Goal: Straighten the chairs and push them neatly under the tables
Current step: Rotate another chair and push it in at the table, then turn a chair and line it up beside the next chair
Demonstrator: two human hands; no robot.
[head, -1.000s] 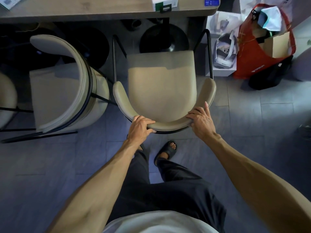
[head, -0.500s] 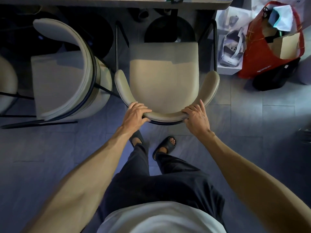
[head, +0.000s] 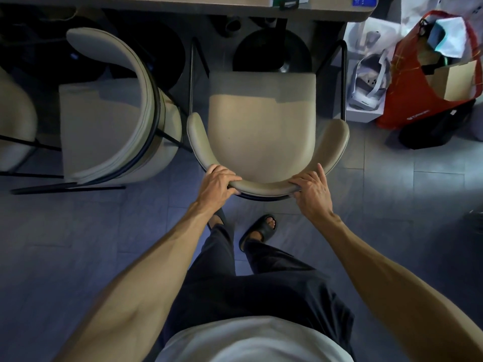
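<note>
A beige chair [head: 261, 131] with a curved backrest and black metal legs stands in front of me, facing the table [head: 183, 5] at the top edge. Its seat front is in the table's shadow, near the round black table base [head: 271, 52]. My left hand [head: 217, 182] grips the backrest left of its middle. My right hand [head: 312, 190] holds the backrest on the right, fingers spread over the top. A second beige chair [head: 109, 121] stands to the left, turned sideways, its backrest toward the first chair.
Part of a third chair [head: 15, 118] shows at the far left. At the right, on the floor, sit a red bag [head: 431, 79] full of items, a white box with a headset [head: 368, 84] and a black bag [head: 433, 129]. My sandalled feet [head: 258, 231] stand on grey tiles behind the chair.
Both hands have kept their hold on the backrest while the chair moved forward toward the table. I stepped forward with it.
</note>
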